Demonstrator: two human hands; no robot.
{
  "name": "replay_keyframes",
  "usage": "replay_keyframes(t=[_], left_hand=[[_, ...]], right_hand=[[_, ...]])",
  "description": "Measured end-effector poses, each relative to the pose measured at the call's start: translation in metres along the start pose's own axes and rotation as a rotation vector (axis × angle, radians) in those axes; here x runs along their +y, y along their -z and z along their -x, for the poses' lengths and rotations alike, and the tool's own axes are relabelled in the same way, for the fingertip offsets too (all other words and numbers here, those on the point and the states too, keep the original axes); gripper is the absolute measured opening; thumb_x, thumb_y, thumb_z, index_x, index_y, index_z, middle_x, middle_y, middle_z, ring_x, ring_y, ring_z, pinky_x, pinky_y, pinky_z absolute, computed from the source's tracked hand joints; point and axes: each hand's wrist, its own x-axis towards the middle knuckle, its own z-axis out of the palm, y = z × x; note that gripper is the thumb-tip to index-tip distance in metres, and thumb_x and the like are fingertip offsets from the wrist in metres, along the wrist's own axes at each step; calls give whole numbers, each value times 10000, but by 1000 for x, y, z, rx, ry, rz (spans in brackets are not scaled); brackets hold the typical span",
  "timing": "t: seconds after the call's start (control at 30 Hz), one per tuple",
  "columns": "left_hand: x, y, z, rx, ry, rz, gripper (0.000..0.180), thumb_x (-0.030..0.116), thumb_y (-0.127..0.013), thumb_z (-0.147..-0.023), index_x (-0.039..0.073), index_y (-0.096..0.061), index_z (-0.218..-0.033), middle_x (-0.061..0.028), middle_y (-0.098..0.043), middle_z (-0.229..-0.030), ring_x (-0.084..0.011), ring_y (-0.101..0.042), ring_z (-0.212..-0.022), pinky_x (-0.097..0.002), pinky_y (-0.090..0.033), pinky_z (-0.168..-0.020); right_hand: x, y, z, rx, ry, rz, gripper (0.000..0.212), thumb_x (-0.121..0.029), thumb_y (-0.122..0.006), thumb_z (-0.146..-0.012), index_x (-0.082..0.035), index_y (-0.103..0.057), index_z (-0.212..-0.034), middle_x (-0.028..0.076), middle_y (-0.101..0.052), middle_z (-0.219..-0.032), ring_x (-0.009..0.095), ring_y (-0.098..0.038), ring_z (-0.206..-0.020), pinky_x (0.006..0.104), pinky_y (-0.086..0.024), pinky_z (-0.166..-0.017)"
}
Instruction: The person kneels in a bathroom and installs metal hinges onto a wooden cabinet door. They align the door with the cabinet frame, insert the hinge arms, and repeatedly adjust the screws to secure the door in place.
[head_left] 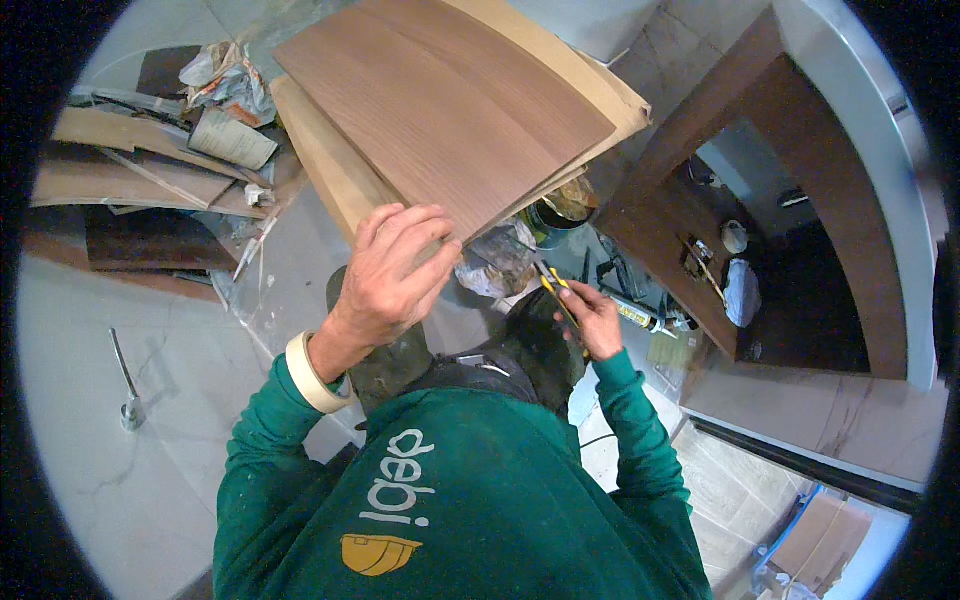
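Note:
A flat brown wood-grain panel (pixel 440 110) lies at a slant on tan cardboard (pixel 315 160). My left hand (pixel 390 275) is at the panel's near corner, its fingers bent over the edge and the thumb side out of sight. Round my left wrist hangs a roll of cream masking tape (pixel 304 374). My right hand (pixel 594 318) grips a yellow and black utility knife (pixel 549 276), its front end pointing up and left, just short of the panel's near right edge. A crumpled clear plastic bag (pixel 497 262) is on the floor beneath the knife.
A dark bucket (pixel 546 228) and a sealant tube (pixel 640 318) are to the right, beside a brown cabinet (pixel 640 200) with an opening. Scrap boards (pixel 130 180) and crumpled plastic (pixel 222 80) are piled left. A metal rod-like tool (pixel 125 375) is on the tiled floor.

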Motion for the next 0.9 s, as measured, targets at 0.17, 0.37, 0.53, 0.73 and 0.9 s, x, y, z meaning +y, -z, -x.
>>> replay_keyframes(t=[0.17,0.37,0.53,0.73,0.9], left_hand=[[-1,4,-7,10,-29,-30,238,49,-713,-661,55,-650,-890,-90,-614,-996,-252,-576,-1033,-418,-400,-926],[13,14,0,76,-106,21,316,105,-763,-647,59,-630,-930,-96,-614,-974,-269,-597,-983,-421,-429,-882],[57,-18,42,-202,62,375,306,104,-748,-670,46,-624,-944,-117,-622,-981,-298,-612,-888,-401,-472,-781],[28,-126,104,-419,442,602,332,139,-741,-717,26,-623,-1005,-157,-632,-1007,-341,-599,-971,-411,-483,-819],[-4,-195,117,-277,397,394,382,49,-613,-738,17,-582,-1118,-191,-554,-1177,-371,-536,-1068,-440,-453,-872]], right_hand=[[43,-28,-61,55,-13,92,435,-357,-652,-839,-35,-642,-1131,101,-664,-740,145,-633,-679,310,-504,-546],[51,-50,-88,128,90,277,434,-437,-674,-794,-88,-688,-1053,165,-689,-825,243,-666,-742,359,-507,-714],[51,-34,-84,79,-51,192,453,-437,-680,-795,-33,-691,-1002,125,-674,-734,200,-643,-650,348,-512,-620],[57,-11,-55,93,-121,-122,313,-305,-654,-834,6,-670,-862,68,-620,-675,131,-587,-535,283,-445,-399],[64,4,-42,112,-229,-73,340,-325,-638,-839,13,-633,-874,76,-597,-642,150,-565,-492,297,-458,-393]])
